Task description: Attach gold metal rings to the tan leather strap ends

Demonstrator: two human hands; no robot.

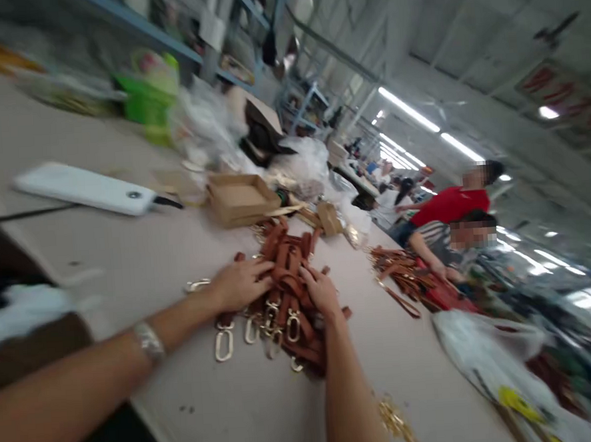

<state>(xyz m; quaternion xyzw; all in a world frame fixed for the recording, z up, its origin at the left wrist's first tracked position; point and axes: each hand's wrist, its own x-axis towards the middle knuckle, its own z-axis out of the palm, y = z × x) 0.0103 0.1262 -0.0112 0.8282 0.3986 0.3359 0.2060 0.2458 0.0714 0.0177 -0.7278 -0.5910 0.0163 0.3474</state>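
Between the hands, brown straps [286, 256] lie heaped, gold clasps [273, 328] on the near side. Left hand [242, 284] and right hand [320, 290] are apart, both touching the heap; firmness of grip cannot be determined. Advisable: separate straps singly, preventing clasp snags.

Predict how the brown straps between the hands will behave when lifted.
The brown straps look bent and looped, so they may flex. Heaped across each other, they could shift or tangle. Their metal clasps probably add weight and may swing.

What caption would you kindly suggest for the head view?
Left hand and right hand on a pile of brown straps with metal clasps.
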